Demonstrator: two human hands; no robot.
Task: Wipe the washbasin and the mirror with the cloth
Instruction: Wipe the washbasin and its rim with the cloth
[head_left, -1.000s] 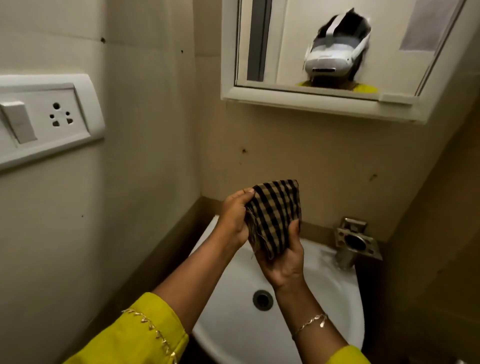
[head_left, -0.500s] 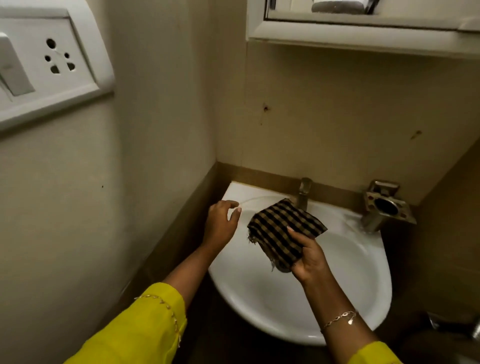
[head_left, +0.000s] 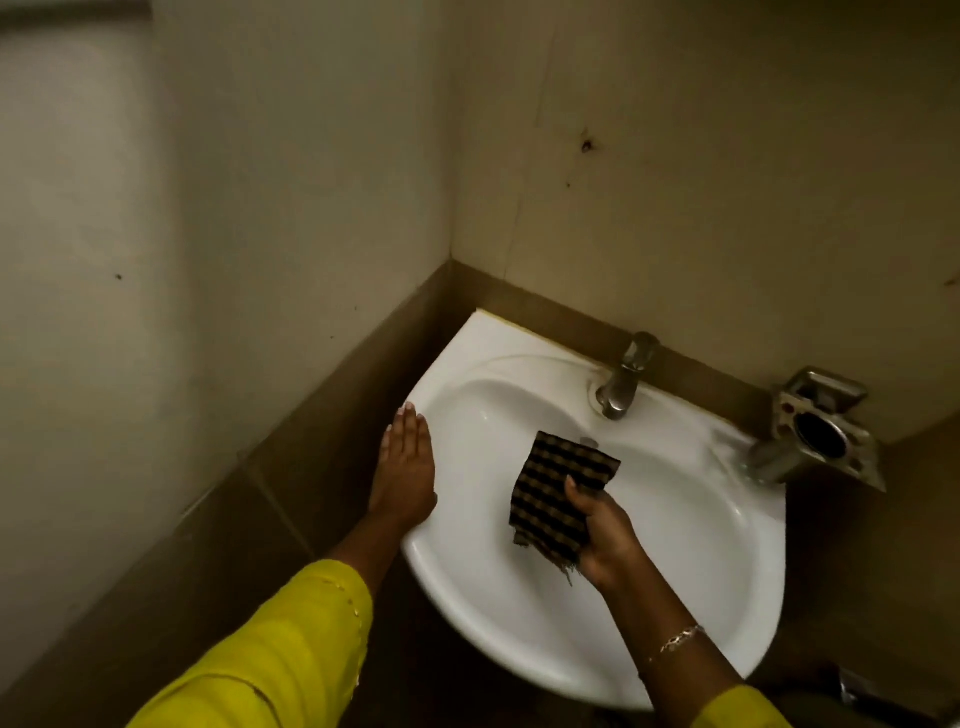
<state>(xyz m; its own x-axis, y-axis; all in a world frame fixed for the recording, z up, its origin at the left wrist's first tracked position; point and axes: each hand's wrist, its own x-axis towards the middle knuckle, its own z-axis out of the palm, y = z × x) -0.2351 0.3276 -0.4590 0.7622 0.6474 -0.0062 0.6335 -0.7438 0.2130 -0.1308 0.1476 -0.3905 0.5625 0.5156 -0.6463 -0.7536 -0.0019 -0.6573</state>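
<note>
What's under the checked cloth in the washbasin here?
The checked cloth, gripped by the right hand, is over the white washbasin bowl. Only bare white bowl shows around it; whatever lies directly beneath, a drain included, is covered by cloth and hand.

There is one washbasin (head_left: 675, 545), one tap (head_left: 623, 379) at its 12 o'clock and one metal holder (head_left: 815, 431) at 2 o'clock. One cloth (head_left: 556, 488), one bracelet (head_left: 680, 636), and two hands: left hand (head_left: 405, 467), right hand (head_left: 608, 535).

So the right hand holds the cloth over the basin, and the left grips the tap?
Not the tap: the head view shows the left hand flat on the rim of the basin. The right hand does hold the cloth over the basin.
</note>
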